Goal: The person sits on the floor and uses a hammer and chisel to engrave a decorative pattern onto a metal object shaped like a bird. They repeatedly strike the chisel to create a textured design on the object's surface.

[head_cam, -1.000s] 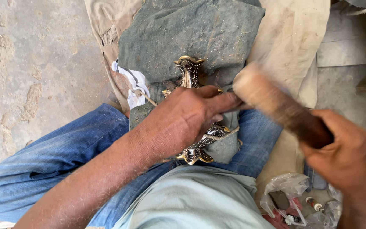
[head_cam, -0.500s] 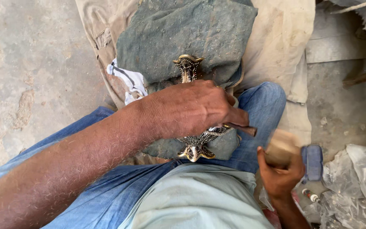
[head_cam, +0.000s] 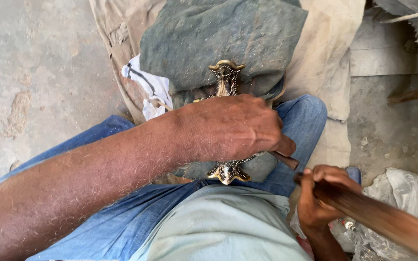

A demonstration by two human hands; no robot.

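Note:
An ornate brass vase [head_cam: 227, 79] lies lengthwise on a grey-green cloth [head_cam: 218, 34] between my knees, its flared rim pointing away and its foot [head_cam: 228, 172] toward me. My left hand [head_cam: 233, 128] covers the middle of the vase and pinches a thin dark metal punch [head_cam: 285, 160] against it. My right hand [head_cam: 321, 195] is closed around the handle of a wooden mallet [head_cam: 383, 220], which is blurred and swung out to the lower right, away from the punch.
A beige sack [head_cam: 325, 53] lies under the cloth on the concrete floor [head_cam: 35, 72]. A white rag [head_cam: 148, 87] sits left of the vase. Crumpled clear plastic bags [head_cam: 402, 193] with small items lie at the right. My jeans-clad legs [head_cam: 117, 227] frame the work.
The mallet was up over the punch one second ago, dropped low beside my right knee, and now extends to the lower right. My left hand stays on the vase.

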